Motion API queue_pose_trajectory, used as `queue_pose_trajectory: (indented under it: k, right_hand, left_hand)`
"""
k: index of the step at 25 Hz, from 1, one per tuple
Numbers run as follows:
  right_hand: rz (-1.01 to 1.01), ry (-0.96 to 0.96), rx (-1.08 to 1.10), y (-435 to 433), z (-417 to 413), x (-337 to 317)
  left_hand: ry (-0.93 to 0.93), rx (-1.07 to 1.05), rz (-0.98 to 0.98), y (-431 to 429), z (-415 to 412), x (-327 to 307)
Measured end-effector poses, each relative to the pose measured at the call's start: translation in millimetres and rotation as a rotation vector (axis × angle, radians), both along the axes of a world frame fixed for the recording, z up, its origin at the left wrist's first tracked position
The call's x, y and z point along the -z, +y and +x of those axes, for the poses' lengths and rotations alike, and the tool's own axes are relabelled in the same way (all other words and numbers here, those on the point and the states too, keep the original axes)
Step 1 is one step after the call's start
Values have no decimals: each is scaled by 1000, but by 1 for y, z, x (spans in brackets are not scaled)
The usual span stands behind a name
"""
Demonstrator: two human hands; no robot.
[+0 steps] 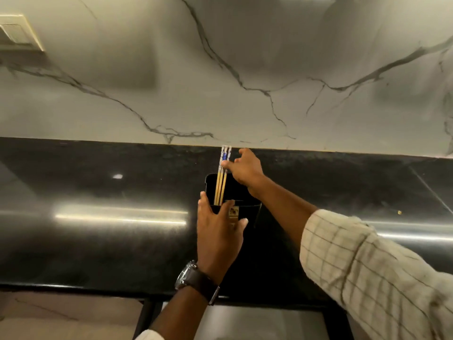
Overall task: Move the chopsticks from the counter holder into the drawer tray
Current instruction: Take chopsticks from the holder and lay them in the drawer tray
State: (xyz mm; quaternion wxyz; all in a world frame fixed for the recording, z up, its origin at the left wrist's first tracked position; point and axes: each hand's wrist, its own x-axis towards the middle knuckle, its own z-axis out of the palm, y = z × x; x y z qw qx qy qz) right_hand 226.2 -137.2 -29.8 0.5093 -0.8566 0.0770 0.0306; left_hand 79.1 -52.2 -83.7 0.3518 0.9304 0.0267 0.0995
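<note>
The chopsticks [221, 177] stand upright in your black holder [245, 192], which sits near the desk's [98, 241] back edge, just before the wall [220, 69]; they are pale wood with white-and-blue patterned tops. The desk is glossy black stone, streaked with light reflections; the wall is pale marble with dark veins, a beige switch plate [19, 33] at its upper left. Your left hand [218, 231], a watch [193, 278] on its wrist, wraps the holder's near side, its grip clamped on the smooth, rounded body; your right hand [245, 168], in a checked sleeve [367, 266], pinches the chopsticks' tops, its grip closed on them.
</note>
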Motion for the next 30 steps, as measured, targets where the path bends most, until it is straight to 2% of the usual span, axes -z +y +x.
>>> queue_pose_trajectory:
  k: [3, 6, 9, 12, 14, 15, 17, 20, 24, 27, 30]
  right_hand:
    - [-82, 10, -61, 14, 29, 11]
    - [-39, 19, -86, 20, 34, 12]
    - [71, -164, -56, 20, 16, -19]
    - [170, -523, 43, 0, -27, -66]
    - [419, -696, 143, -31, -71, -83]
    - [566, -710, 192, -46, -97, -84]
    - [797, -564, 288, -69, -156, -65]
    - [958, -122, 536, -80, -242, 2]
    - [1004, 386, 882, -78, -322, 98]
    - [952, 646, 967, -81, -347, 157]
    - [955, 822, 982, -87, -352, 193]
  left_hand:
    - [-25, 30, 48, 8, 3, 10]
    - [-13, 56, 110, 16, 2, 10]
    - [7, 31, 59, 17, -2, -5]
    - [-34, -175, -278, 19, -24, -21]
    - [-48, -351, -622, 15, -55, -22]
    - [-29, -389, -839, 12, -73, -24]
    - [31, -366, -1207, -2, -109, -23]
    - [187, -335, -1470, -29, -150, -8]
    - [414, -601, -1507, -51, -185, 40]
    - [724, -843, -1490, -48, -196, 86]
    - [985, -903, -1493, -38, -194, 124]
